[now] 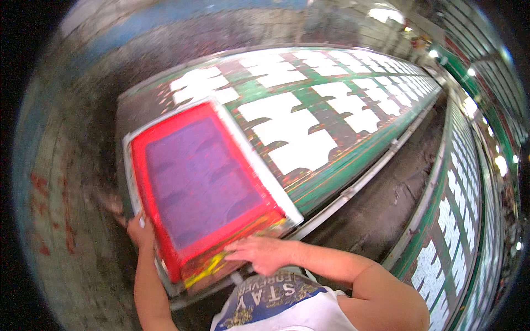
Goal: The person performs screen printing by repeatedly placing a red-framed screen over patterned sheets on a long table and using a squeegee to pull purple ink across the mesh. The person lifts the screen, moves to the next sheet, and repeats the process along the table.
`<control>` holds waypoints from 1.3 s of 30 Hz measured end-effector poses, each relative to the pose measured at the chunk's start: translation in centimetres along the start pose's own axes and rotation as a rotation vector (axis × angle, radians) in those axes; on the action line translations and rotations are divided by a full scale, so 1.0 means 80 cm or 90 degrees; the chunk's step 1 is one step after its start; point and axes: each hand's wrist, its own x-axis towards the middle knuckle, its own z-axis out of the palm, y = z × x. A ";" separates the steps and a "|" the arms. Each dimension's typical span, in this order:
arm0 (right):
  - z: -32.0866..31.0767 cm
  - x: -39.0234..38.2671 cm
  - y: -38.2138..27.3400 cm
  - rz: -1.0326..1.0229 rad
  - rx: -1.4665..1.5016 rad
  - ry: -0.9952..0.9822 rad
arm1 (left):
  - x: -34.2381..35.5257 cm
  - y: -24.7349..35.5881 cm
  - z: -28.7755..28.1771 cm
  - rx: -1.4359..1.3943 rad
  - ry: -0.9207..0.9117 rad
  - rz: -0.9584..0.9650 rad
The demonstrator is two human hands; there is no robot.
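A screen printing frame (196,176) with a pale rim, a red border and purple mesh lies tilted across the near left end of a long green table (353,160). My left hand (142,229) is closed on the frame's left side, with a small white spot on one finger. Stretched fingers of my right hand (262,254) lie over the near edge of the frame, beside yellow and brown smears. White cut fabric pieces (295,132) lie in rows on the table beyond the frame.
A dark aisle (381,193) separates this table from a second green table (441,259) with pale pieces on the right. A grey wall (61,165) with red marks stands at left. A blurred skin-toned shape (112,204) shows beside my left hand; its kind is unclear.
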 end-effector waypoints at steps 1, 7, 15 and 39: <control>-0.008 -0.015 0.010 -0.014 0.051 0.049 | -0.001 -0.004 0.002 -0.007 -0.032 -0.057; -0.048 -0.087 0.091 0.235 -0.005 0.373 | -0.004 -0.030 0.015 -0.037 -0.051 -0.139; -0.057 -0.115 0.169 0.497 0.172 0.357 | 0.005 -0.058 0.038 -0.059 -0.019 -0.171; -0.127 -0.081 0.143 0.465 0.182 0.467 | 0.032 -0.016 -0.005 -0.377 -0.020 -0.182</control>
